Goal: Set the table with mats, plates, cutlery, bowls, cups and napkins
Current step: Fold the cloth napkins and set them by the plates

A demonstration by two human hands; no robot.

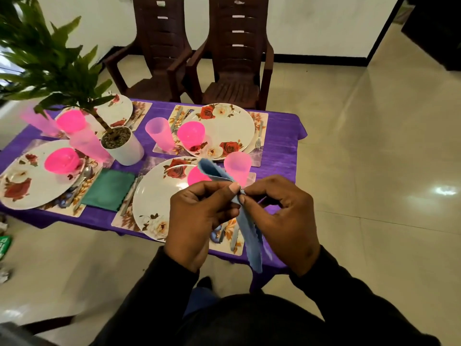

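Above the near plate [159,196], the left hand [199,221] and right hand [282,221] pinch a blue napkin [247,226] together at its middle, both ends drooping; it looks light, limp cloth, best held by edges or corners for folding.

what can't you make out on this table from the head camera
- Near pink bowl: mostly hidden behind the left hand and the blue napkin.
- Cutlery right of the near plate: covered by the right hand and napkin.
- Far left plate and its cutlery: screened by the plant leaves.
- Left pink cups: blurred, edges unclear.
- Green packet on the floor: cut off by the left edge.
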